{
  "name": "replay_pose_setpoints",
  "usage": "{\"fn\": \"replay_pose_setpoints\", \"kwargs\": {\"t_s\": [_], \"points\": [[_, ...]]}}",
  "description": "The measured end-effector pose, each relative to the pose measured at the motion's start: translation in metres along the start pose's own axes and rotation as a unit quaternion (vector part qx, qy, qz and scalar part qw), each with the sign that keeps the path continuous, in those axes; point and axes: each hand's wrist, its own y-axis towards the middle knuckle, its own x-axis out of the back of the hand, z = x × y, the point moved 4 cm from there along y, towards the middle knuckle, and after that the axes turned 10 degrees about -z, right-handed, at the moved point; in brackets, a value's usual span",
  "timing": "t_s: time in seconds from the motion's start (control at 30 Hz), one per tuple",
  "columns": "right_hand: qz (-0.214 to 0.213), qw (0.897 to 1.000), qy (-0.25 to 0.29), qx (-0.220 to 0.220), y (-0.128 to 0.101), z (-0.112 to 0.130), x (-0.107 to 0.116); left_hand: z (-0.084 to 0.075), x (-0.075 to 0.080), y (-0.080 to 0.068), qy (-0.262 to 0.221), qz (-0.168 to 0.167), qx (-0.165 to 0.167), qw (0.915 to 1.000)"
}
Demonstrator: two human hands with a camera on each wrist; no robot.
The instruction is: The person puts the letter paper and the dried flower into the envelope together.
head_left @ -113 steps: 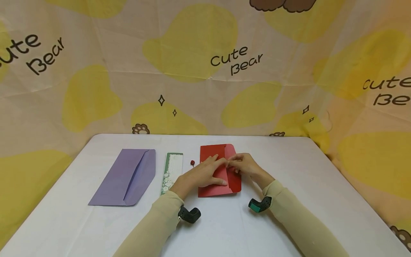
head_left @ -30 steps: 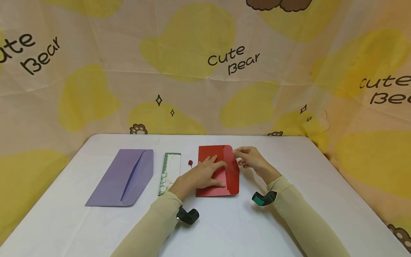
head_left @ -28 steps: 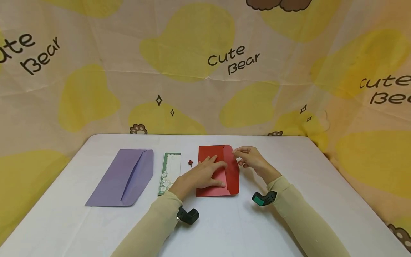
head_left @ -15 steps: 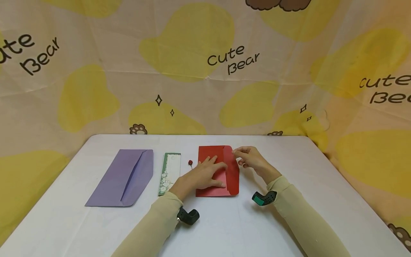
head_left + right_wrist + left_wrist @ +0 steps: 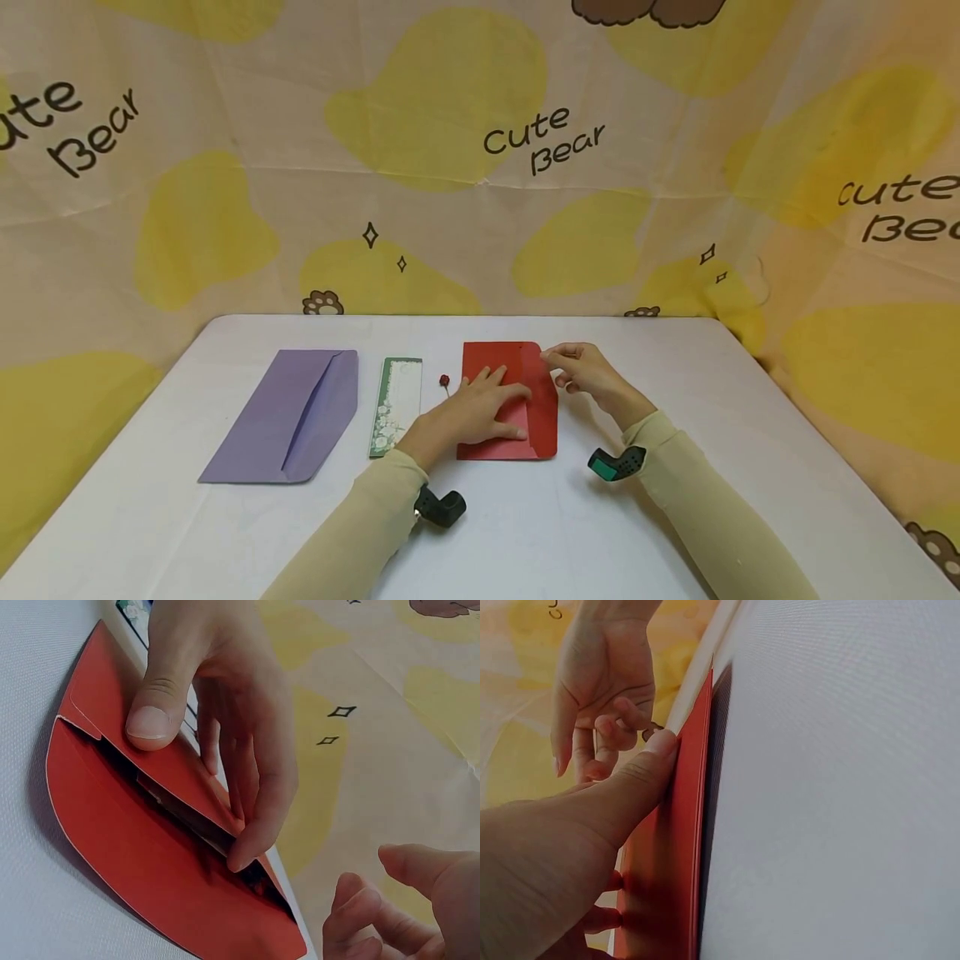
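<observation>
My left hand rests on the red envelope in the head view, fingers spread and pressing its pocket side. In the right wrist view the left thumb and index fingertip lie at the pocket's edge, beside the gaping opening; a dark strip with a pale edge shows inside it. The envelope's flap is folded out toward the right. My right hand hovers just off the flap's far right edge, its fingers loosely curled. The left wrist view shows nothing between the right hand's fingers.
To the left on the white table lie a small red flower pick, a green-bordered floral card and a purple envelope with its flap unfolded. A patterned cloth hangs behind the table.
Since the earliest frame, my right hand has moved right from the envelope's opening to beyond its flap. The envelope lies a little flatter. My left hand has stayed on it.
</observation>
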Motion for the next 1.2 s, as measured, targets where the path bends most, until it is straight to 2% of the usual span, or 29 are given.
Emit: {"fn": "replay_pose_setpoints", "kwargs": {"t_s": [1.2], "points": [[-0.002,1.000,-0.010,-0.014,-0.0014,0.0011,-0.0025,-0.0004,0.0007,0.0003,-0.005,-0.015,0.005,0.9999]]}}
